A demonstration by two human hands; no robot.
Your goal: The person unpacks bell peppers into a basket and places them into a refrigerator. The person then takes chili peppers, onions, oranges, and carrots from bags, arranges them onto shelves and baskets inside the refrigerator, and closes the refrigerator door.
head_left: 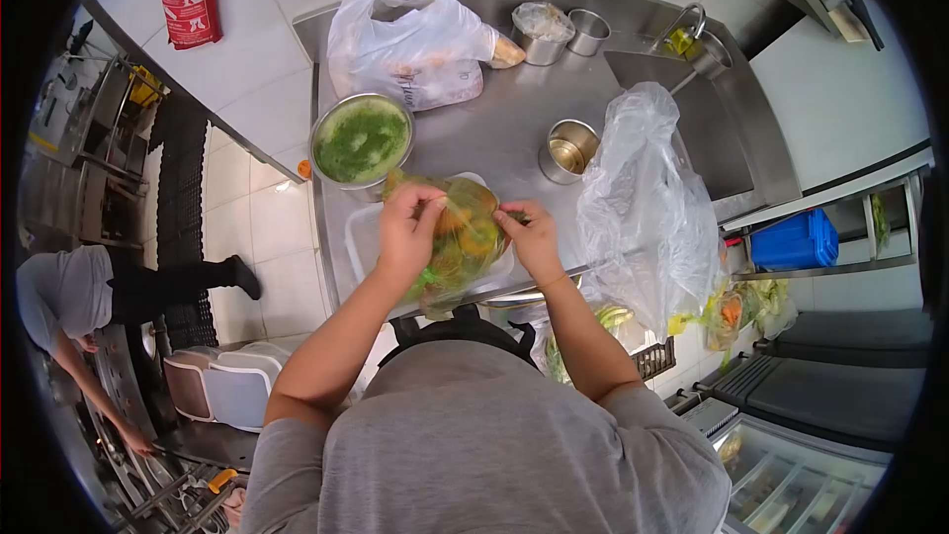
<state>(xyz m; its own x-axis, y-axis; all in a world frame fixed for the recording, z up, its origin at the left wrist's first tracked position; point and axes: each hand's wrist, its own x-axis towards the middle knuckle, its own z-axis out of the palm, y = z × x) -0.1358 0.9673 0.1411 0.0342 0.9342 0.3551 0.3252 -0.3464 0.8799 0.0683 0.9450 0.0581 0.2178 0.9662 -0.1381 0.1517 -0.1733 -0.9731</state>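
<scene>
Both of my hands pinch a thin yellow-green plastic bag near its upper part, in front of my body. Orange and yellow pieces and some green show through it; I cannot tell exactly what they are. My left hand grips the bag's left side, and my right hand grips its right side. Beneath the bag lies a clear plastic tray or lid, partly hidden. Just beyond my left hand stands a steel pot of green, frothy liquid or chopped greens.
On the steel counter are a full white carrier bag, a steel cup, two steel containers at the back and a crumpled clear plastic bag. A sink is at right. Another person works at far left.
</scene>
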